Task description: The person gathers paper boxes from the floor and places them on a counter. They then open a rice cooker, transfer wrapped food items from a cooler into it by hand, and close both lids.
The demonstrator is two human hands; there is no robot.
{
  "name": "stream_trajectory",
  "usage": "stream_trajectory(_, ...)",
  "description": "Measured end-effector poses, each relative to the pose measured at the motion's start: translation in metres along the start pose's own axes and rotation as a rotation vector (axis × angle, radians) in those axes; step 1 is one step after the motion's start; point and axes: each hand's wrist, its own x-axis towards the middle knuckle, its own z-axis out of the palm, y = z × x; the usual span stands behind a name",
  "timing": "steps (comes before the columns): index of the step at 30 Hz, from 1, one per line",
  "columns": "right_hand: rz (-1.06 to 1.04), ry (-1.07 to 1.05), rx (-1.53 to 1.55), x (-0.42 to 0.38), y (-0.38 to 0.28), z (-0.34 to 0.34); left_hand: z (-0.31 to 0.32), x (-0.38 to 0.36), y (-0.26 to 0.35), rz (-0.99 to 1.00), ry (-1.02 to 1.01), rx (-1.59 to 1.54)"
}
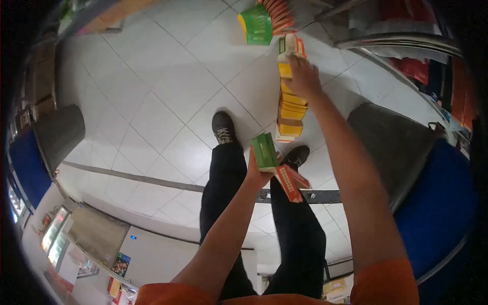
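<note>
My left hand [259,169] is closed around a green folded carton [264,152], held above the floor near my shoes. A red carton with white lettering [288,183] sticks out below it, seemingly in the same grip. On the floor stretches a row of yellow cartons [293,109], packed side by side. My right hand [304,79] reaches onto its far part, thumb and fingers on either side of a yellow carton [285,70]. Just beyond the fingertips is a white carton with green and orange sides [291,46].
Fanned green cartons [256,25] and orange-red cartons [281,15] lie past the row's far end. My shoes [222,127] stand on the white tiled floor [152,91]. A blue-and-grey piece of furniture [432,188] is at right, a metal-framed rack [401,40] at upper right.
</note>
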Motion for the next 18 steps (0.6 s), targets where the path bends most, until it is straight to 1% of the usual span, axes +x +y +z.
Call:
stream_trajectory(1,-0.094,0.098,-0.073,0.011,0.008,0.02,-0.018,0.027,-0.007,-0.013,-0.068,-0.026)
stream_trajectory(2,-0.1,0.07,-0.064,0.019,0.006,0.022,-0.03,0.046,-0.013,-0.024,-0.136,-0.054)
stream_trajectory(4,0.077,-0.38,-0.12,0.038,0.006,0.014,-0.034,0.075,-0.021,-0.001,-0.09,-0.13)
stream_trajectory(5,0.071,-0.403,-0.13,0.037,0.011,0.02,-0.035,0.089,-0.027,0.023,-0.066,-0.186)
stream_trajectory(6,0.074,-0.531,-0.154,0.036,0.019,0.025,-0.031,0.099,-0.031,0.015,-0.06,-0.206)
stream_trajectory(7,0.075,-0.655,-0.176,0.035,0.028,0.033,-0.024,0.105,-0.033,0.058,-0.039,-0.247)
stream_trajectory(8,0.063,-0.672,-0.184,0.028,0.036,0.04,-0.018,0.108,-0.033,0.103,-0.015,-0.289)
stream_trajectory(9,-0.02,-0.658,-0.11,0.016,0.048,0.051,-0.019,0.114,-0.034,0.104,-0.01,-0.312)
stream_trajectory(10,-0.105,-0.642,-0.035,0.006,0.059,0.061,-0.02,0.12,-0.035,0.109,-0.043,-0.319)
stream_trajectory(11,-0.123,-0.651,-0.049,-0.001,0.066,0.07,-0.017,0.129,-0.036,0.114,-0.082,-0.324)
stream_trajectory(13,-0.081,-0.77,0.238,-0.024,0.075,0.08,-0.024,0.156,-0.049,0.122,-0.075,-0.403)
stream_trajectory(14,-0.085,-0.783,0.235,-0.035,0.075,0.083,-0.03,0.171,-0.054,0.115,-0.19,-0.43)
stream_trajectory(15,-0.019,-0.884,0.249,-0.047,0.067,0.083,-0.036,0.18,-0.058,0.111,-0.303,-0.452)
stream_trajectory(16,0.05,-0.982,0.266,-0.059,0.063,0.086,-0.021,0.176,-0.06,0.144,-0.197,-0.38)
stream_trajectory(17,0.046,-0.984,0.274,-0.069,0.059,0.086,-0.011,0.168,-0.057,0.15,-0.191,-0.378)
stream_trajectory(18,0.055,-0.98,0.339,-0.08,0.057,0.09,-0.004,0.163,-0.053,0.079,-0.162,-0.368)
